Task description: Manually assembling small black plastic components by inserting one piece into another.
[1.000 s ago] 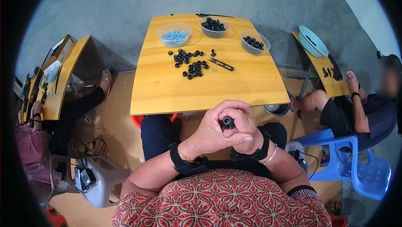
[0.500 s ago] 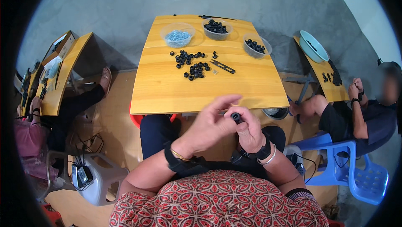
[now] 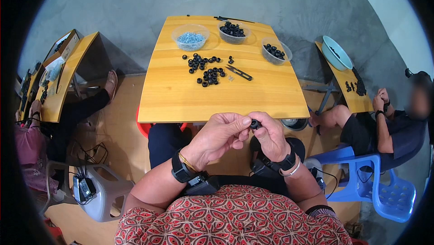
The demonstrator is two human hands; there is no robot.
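Just in front of the table's near edge, my right hand (image 3: 271, 141) grips a small round black plastic piece (image 3: 255, 124) with a hole in its end, between thumb and bent fingers. Against its left side, the thumb and forefinger of my left hand (image 3: 219, 134) are pinched together; whatever they hold is too small or hidden to make out. On the table (image 3: 181, 102) lie loose black round pieces (image 3: 210, 76) in a scattered group. Right of them rest black thread snips (image 3: 239, 72), with a few tiny clear bits (image 3: 231, 78) nearby.
Toward the back stand clear bowls: one of light-blue small parts (image 3: 190, 38), two of black parts (image 3: 232, 29) (image 3: 274, 51). People sit at side tables left and right. A blue plastic chair (image 3: 361, 172) stands right, a grey stool (image 3: 106, 191) left.
My left hand, blurred with fingers spread before, has closed into a pinch beside the black piece. My right hand still holds the piece, with its fingers slightly shifted.
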